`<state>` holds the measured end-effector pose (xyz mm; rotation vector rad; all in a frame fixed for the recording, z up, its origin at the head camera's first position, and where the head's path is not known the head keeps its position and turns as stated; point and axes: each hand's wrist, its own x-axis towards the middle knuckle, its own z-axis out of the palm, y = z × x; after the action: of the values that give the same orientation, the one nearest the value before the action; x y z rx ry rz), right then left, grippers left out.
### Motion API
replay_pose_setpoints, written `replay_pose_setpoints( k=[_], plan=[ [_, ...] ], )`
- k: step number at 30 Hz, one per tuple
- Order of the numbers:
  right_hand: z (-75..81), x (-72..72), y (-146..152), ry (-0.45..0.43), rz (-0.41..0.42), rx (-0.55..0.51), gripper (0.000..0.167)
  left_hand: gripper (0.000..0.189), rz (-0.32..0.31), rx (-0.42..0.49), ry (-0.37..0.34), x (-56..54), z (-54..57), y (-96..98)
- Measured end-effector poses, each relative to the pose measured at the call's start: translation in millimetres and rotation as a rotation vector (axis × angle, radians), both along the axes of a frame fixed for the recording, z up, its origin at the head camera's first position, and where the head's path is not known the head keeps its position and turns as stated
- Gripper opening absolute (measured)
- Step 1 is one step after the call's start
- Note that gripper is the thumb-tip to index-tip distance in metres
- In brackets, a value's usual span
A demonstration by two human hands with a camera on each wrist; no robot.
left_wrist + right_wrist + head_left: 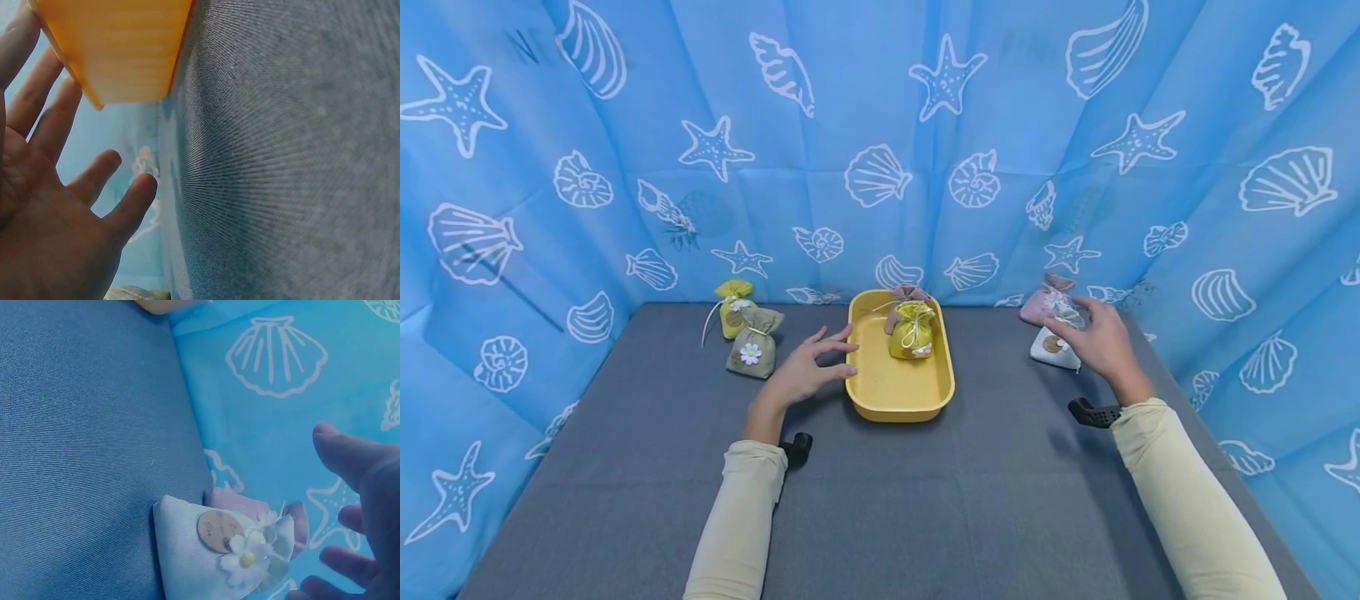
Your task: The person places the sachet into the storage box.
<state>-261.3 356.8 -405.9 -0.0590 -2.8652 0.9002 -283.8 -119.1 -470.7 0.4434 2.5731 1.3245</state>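
Poised with left hand spread beside yellow tray, right hand spread near white pouch, grey cloth beneath, blue seashell curtain beyond.

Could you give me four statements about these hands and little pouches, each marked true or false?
1. The yellow tray holds a pink pouch and a yellow pouch. True.
2. The left hand lifts a pouch. False: it holds none and is at the tray's rim.
3. The right hand is near the white pouch. True.
4. The white pouch bears a red star. False: it bears a white flower and a round tag.
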Motion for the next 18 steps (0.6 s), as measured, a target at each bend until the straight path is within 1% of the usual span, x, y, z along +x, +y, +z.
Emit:
replay_pose_setpoints(
  k=[8,11,15,18],
  plan=[
    [-12.0,-0.2,4.4,-0.103,-0.013,-0.053,0.093,0.044,-0.007,0.000,0.003,0.2,-0.8,0.2],
    [-14.6,-0.1,3.6,-0.104,-0.019,-0.073,0.093,0.044,-0.008,0.001,0.003,0.8,-0.6,0.1],
    [-16.8,0.5,3.5,-0.089,-0.037,-0.071,0.093,0.044,-0.011,-0.005,0.011,-0.1,-1.1,0.2],
    [-18.4,0.7,3.8,-0.098,-0.053,-0.070,0.094,0.045,-0.016,-0.008,0.025,0.3,-0.5,0.4]
  ],
)
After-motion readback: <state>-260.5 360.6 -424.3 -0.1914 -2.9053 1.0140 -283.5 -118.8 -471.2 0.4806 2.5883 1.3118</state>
